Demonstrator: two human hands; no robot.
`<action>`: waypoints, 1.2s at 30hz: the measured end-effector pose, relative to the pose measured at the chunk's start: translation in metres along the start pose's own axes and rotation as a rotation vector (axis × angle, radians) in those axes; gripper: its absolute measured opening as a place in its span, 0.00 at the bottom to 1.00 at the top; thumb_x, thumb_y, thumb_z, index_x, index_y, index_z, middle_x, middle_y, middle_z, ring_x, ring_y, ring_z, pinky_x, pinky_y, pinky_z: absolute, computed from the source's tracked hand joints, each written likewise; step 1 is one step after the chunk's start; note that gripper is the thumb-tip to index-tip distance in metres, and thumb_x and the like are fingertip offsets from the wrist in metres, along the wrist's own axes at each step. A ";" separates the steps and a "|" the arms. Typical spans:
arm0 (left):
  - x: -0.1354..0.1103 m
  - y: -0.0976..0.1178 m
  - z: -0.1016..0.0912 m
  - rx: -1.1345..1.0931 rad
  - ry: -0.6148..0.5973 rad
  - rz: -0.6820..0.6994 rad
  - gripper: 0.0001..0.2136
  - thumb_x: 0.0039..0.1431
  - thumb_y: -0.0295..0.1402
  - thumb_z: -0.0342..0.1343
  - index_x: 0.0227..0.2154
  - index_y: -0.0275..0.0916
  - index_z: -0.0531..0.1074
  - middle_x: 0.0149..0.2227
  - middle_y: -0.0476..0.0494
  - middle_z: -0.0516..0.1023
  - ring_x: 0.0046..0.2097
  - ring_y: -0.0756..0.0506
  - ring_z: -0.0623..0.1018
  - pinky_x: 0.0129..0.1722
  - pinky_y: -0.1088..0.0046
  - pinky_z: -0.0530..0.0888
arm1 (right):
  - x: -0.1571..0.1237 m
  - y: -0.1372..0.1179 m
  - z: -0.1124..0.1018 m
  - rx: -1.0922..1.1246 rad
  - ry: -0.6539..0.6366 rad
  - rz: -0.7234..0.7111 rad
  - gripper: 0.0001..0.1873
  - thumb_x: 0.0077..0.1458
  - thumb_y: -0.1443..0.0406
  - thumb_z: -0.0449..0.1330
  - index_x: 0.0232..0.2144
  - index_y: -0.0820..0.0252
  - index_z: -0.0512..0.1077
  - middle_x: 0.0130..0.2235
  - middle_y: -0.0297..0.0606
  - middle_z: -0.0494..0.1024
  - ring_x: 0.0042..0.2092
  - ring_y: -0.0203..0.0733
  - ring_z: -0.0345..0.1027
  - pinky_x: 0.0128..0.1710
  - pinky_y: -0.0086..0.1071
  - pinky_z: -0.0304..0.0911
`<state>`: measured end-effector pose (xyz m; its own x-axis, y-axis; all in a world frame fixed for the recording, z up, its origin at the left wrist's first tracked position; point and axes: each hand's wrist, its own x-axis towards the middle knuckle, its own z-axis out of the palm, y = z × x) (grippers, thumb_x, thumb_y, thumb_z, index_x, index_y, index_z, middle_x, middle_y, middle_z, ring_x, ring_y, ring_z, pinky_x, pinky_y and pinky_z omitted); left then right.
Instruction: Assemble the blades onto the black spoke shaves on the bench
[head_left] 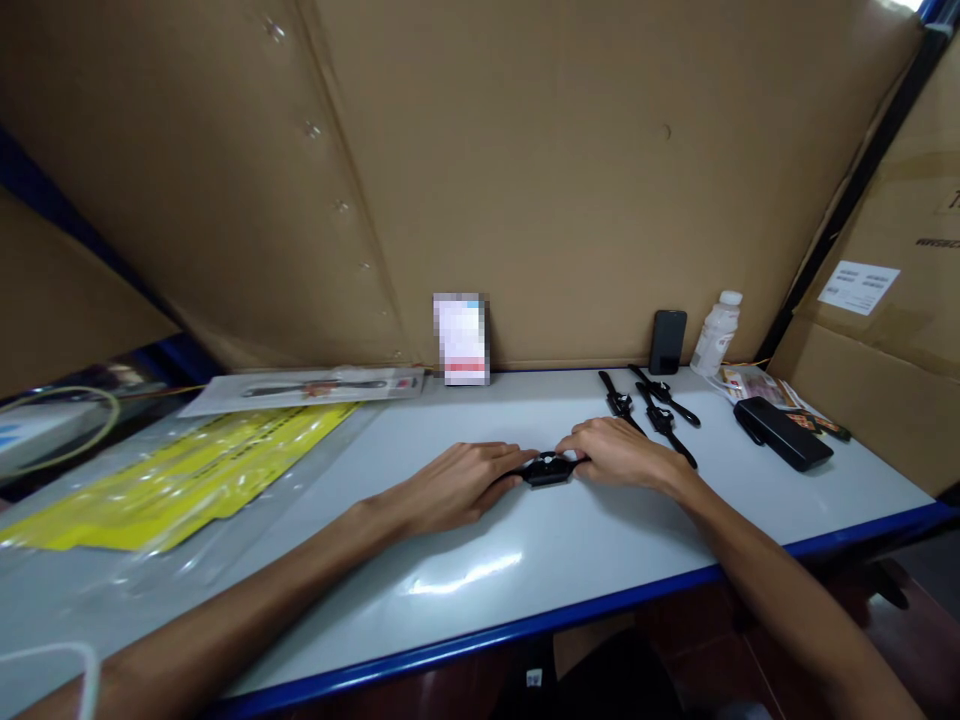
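A black smartwatch point(548, 468) lies on the white table point(525, 560) near its middle. My left hand point(457, 482) rests palm down to its left, fingers curled onto the watch's left strap. From the right, my right hand point(619, 452) pinches the watch's other side. Both hands grip the same watch against the tabletop. Just behind my right hand lie three more black watches point(651, 410) with their straps spread out.
A black phone point(667, 341) and a white bottle point(715, 333) stand against the cardboard wall. A black case point(782, 432) and printed packets point(757, 385) lie at right. Yellow bagged sheets point(180, 475) and a blister pack point(315, 386) lie at left. The table's blue edge point(600, 605) runs in front.
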<state>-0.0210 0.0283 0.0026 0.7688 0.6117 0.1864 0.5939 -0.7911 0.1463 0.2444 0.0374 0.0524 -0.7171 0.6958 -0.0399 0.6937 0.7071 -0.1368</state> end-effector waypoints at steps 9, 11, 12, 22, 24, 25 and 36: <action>0.000 0.006 -0.004 0.125 -0.057 -0.021 0.15 0.75 0.31 0.43 0.54 0.37 0.73 0.40 0.40 0.80 0.38 0.40 0.81 0.38 0.63 0.76 | 0.001 -0.002 0.002 -0.004 0.000 0.035 0.18 0.56 0.73 0.60 0.46 0.56 0.82 0.44 0.42 0.84 0.44 0.46 0.75 0.39 0.33 0.57; 0.001 0.007 -0.004 0.157 -0.061 -0.004 0.14 0.75 0.30 0.43 0.51 0.37 0.74 0.39 0.40 0.80 0.38 0.40 0.81 0.38 0.63 0.75 | 0.000 -0.003 0.001 -0.016 0.000 0.038 0.18 0.56 0.72 0.60 0.46 0.56 0.82 0.45 0.43 0.84 0.44 0.46 0.76 0.38 0.33 0.56; 0.001 0.008 -0.004 0.174 -0.060 0.007 0.13 0.75 0.29 0.44 0.50 0.37 0.74 0.39 0.41 0.80 0.38 0.40 0.81 0.38 0.64 0.75 | 0.000 -0.003 0.001 -0.024 0.000 0.041 0.18 0.56 0.72 0.60 0.46 0.56 0.82 0.45 0.43 0.84 0.44 0.47 0.76 0.38 0.34 0.56; 0.002 0.006 -0.003 0.252 -0.025 0.106 0.15 0.72 0.23 0.42 0.42 0.37 0.76 0.38 0.38 0.80 0.39 0.40 0.79 0.38 0.63 0.76 | -0.002 -0.010 -0.007 -0.096 -0.032 0.029 0.16 0.57 0.74 0.59 0.43 0.58 0.84 0.43 0.47 0.85 0.45 0.48 0.77 0.36 0.33 0.55; 0.003 0.007 -0.003 0.228 -0.012 0.119 0.16 0.72 0.23 0.42 0.40 0.36 0.76 0.37 0.39 0.80 0.37 0.40 0.79 0.36 0.62 0.76 | -0.002 -0.011 -0.008 -0.086 -0.041 0.032 0.16 0.57 0.74 0.59 0.42 0.59 0.84 0.42 0.48 0.85 0.44 0.49 0.77 0.37 0.33 0.55; 0.003 0.007 -0.004 0.219 -0.012 0.121 0.16 0.72 0.23 0.41 0.39 0.36 0.76 0.36 0.39 0.79 0.36 0.40 0.78 0.36 0.62 0.76 | -0.002 -0.012 -0.008 -0.080 -0.040 0.032 0.16 0.57 0.74 0.59 0.41 0.60 0.84 0.42 0.48 0.85 0.44 0.49 0.77 0.37 0.33 0.55; 0.002 0.000 -0.001 0.139 0.044 0.098 0.15 0.75 0.29 0.42 0.41 0.38 0.76 0.36 0.42 0.78 0.36 0.42 0.78 0.36 0.65 0.74 | -0.003 -0.003 -0.006 0.074 -0.003 0.063 0.15 0.57 0.70 0.61 0.44 0.57 0.84 0.38 0.43 0.84 0.40 0.45 0.74 0.36 0.32 0.56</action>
<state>-0.0195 0.0294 0.0038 0.8156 0.5284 0.2357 0.5457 -0.8379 -0.0098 0.2446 0.0336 0.0593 -0.6726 0.7380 -0.0537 0.7306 0.6508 -0.2065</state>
